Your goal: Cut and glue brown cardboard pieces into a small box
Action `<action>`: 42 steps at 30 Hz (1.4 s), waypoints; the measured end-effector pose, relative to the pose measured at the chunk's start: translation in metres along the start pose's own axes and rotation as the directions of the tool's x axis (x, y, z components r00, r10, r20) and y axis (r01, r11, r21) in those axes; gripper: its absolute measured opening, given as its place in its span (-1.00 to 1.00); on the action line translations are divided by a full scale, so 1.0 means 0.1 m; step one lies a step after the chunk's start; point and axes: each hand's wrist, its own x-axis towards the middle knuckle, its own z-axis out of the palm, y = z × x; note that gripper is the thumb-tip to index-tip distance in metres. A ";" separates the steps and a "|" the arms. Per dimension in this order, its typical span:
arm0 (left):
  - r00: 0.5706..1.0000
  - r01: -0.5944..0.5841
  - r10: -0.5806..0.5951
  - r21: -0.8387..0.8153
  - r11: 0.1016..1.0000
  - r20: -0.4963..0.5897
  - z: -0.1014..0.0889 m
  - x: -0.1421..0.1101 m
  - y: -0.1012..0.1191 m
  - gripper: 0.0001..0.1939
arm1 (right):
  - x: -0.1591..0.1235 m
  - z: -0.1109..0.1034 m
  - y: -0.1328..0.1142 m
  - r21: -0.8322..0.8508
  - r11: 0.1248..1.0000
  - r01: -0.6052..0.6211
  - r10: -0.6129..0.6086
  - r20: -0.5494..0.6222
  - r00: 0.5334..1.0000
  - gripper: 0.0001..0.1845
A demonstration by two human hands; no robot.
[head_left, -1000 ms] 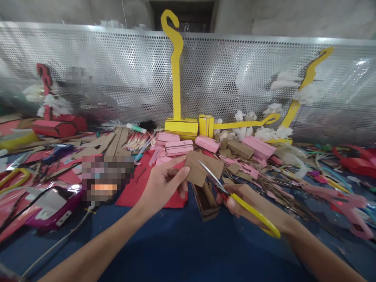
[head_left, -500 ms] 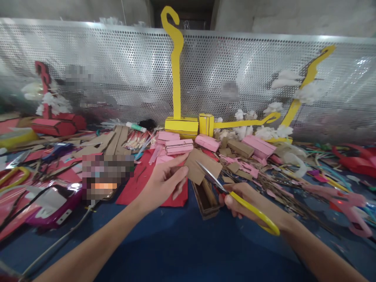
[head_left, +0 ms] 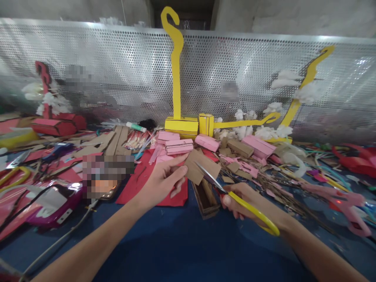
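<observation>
At centre, the left hand [head_left: 160, 182] pinches a cardboard piece [head_left: 194, 168] between its fingers; the right hand's [head_left: 249, 196] fingers clamp scissors [head_left: 255, 211], blades at the cardboard.

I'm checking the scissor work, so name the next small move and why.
Probably ease the scissors shut slightly: the left hand pinches the brown cardboard piece, the right hand grips the scissors, and one blade lies over the cardboard.
</observation>
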 end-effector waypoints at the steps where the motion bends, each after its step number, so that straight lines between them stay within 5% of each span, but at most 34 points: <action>1: 1.000 0.001 -0.001 0.001 1.000 0.000 0.00 0.00 0.01 -0.39 | 0.00 0.00 -0.01 -0.005 1.000 -0.007 0.007 0.013 1.000 -0.45; 13: 1.000 -0.014 0.013 0.007 1.000 0.011 -0.01 0.00 -0.01 -0.38 | 0.02 -0.02 -0.04 -0.046 0.999 -0.020 0.024 0.092 0.996 -0.38; 19: 0.999 -0.018 0.019 0.008 1.000 -0.034 0.01 -0.02 -0.01 -0.43 | 0.00 0.01 -0.17 -0.110 0.985 0.132 -0.119 0.120 0.986 -0.39; 25: 0.951 -0.139 0.100 -0.115 0.984 -0.294 -0.05 0.05 -0.03 -0.51 | 0.02 -0.09 -0.12 -0.238 0.948 0.210 -0.176 0.158 0.972 -0.51; 27: 0.931 -0.168 0.096 -0.180 0.969 -0.353 -0.07 0.08 -0.06 -0.55 | 0.07 -0.14 -0.04 -0.315 0.928 0.199 -0.173 0.106 0.979 -0.54; 30: 0.944 -0.165 0.093 -0.209 0.964 -0.315 -0.06 0.10 -0.11 -0.69 | 0.19 -0.20 0.12 -0.501 0.860 0.098 -0.183 -0.123 0.975 -0.60; 34: 0.961 -0.153 0.104 -0.176 0.972 -0.258 -0.04 0.11 -0.15 -0.75 | 0.38 -0.31 0.35 -0.707 0.707 -0.025 -0.328 -0.359 0.874 -0.70; 37: 0.946 -0.146 0.126 -0.046 0.988 -0.299 -0.08 0.12 -0.19 -0.72 | 0.47 -0.39 0.51 -0.737 0.670 -0.084 -0.345 -0.410 0.844 -0.72; 42: 0.926 -0.031 0.101 0.193 0.981 -0.363 -0.24 0.19 -0.37 -0.66 | 0.46 -0.39 0.68 -0.773 0.627 -0.098 -0.339 -0.384 0.859 -0.60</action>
